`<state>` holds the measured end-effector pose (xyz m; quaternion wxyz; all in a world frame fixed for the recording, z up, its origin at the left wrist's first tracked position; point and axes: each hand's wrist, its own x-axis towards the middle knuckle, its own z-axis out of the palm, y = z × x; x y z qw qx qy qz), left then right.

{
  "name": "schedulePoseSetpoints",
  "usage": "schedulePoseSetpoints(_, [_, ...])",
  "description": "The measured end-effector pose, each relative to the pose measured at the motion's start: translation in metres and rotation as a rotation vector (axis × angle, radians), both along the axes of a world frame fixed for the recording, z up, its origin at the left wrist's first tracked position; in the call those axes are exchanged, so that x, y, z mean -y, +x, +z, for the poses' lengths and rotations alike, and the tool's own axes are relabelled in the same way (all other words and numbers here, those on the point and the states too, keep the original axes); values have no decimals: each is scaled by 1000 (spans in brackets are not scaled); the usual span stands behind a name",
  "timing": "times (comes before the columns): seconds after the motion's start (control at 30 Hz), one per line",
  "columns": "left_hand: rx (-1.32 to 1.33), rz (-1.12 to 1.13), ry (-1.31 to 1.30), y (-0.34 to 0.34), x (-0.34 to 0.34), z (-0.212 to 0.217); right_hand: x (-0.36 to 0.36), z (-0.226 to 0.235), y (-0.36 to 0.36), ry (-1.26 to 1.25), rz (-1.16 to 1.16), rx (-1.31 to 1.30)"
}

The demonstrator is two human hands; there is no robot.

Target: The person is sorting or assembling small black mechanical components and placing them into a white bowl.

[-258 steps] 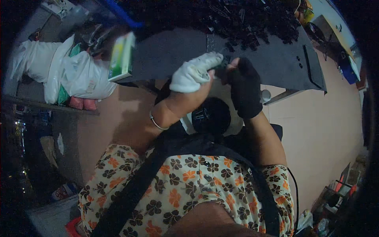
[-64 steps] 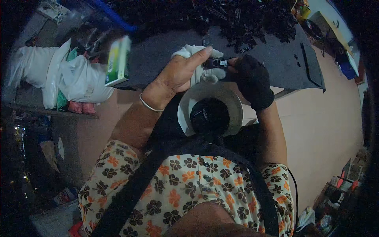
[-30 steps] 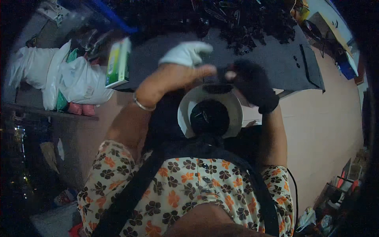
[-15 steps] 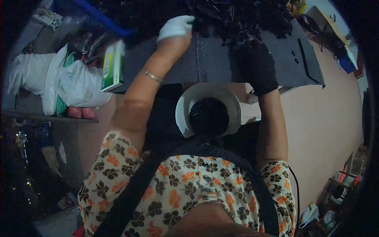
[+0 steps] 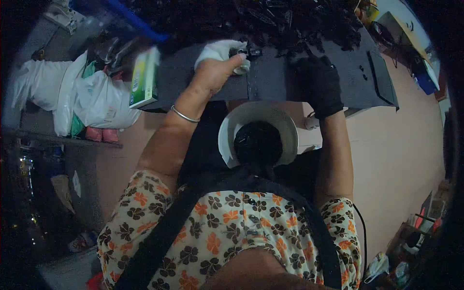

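My left hand (image 5: pixel 215 65) is above the near part of the dark tabletop (image 5: pixel 181 70), its fingers in a white glove and its thumb bare. Between thumb and fingers it grips a small black part (image 5: pixel 253 52), whose exact kind I cannot make out. A black glove covers my right hand (image 5: pixel 321 87), which is over the table to the right, by the near edge of a heap of black parts (image 5: pixel 290 21). Its fingers merge with the dark surface, so their pose does not show.
A white bucket (image 5: pixel 224 140) with dark contents stands below the table edge, in front of my body. On the left are a green and white box (image 5: pixel 145 79) and white plastic bags (image 5: pixel 104 104). A blue bar (image 5: pixel 137 21) lies at the far left.
My left hand has come nearer and slightly right, away from the heap, with the small black part now showing in its grip. My right hand has barely moved.
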<state>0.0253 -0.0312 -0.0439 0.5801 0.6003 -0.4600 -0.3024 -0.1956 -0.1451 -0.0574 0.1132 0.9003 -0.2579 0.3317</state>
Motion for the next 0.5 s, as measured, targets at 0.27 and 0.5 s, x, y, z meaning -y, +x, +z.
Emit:
schedulePoseSetpoints(0.27, [-96, -171, 66, -25, -18, 19, -18, 13, 8, 288, 371, 397])
schedulePoseSetpoints(0.5, [155, -245, -17, -41, -31, 38, -46, 20, 13, 225, 416, 255])
